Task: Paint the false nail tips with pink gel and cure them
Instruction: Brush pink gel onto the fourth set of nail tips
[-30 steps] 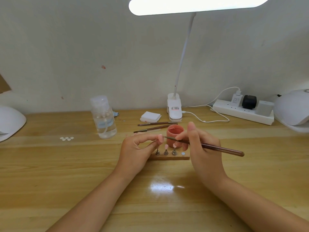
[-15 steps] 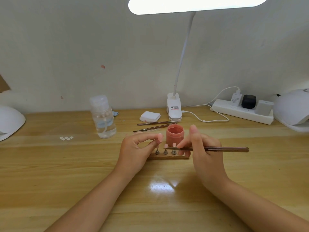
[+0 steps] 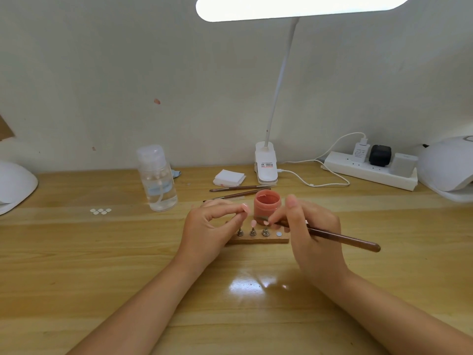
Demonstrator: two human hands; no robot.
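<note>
Right hand (image 3: 311,226) grips the brush (image 3: 340,237), its tip at the pink nail tips (image 3: 254,223) standing on the wooden holder (image 3: 258,239) mid-surface. Left hand (image 3: 208,226) pinches the leftmost stand, fingers curled. The open pink gel jar (image 3: 266,203) sits just behind.

Nail stand (image 3: 258,239) on desk (image 3: 102,265) btwn my hands, gel jar (image 3: 266,204) just behind it. Bottle (image 3: 158,179) back-left, spare brushes (image 3: 238,191) and pads (image 3: 228,177) behind jar, lamp clip (image 3: 266,166) w/ power strip (image 3: 368,170) to its right.
</note>
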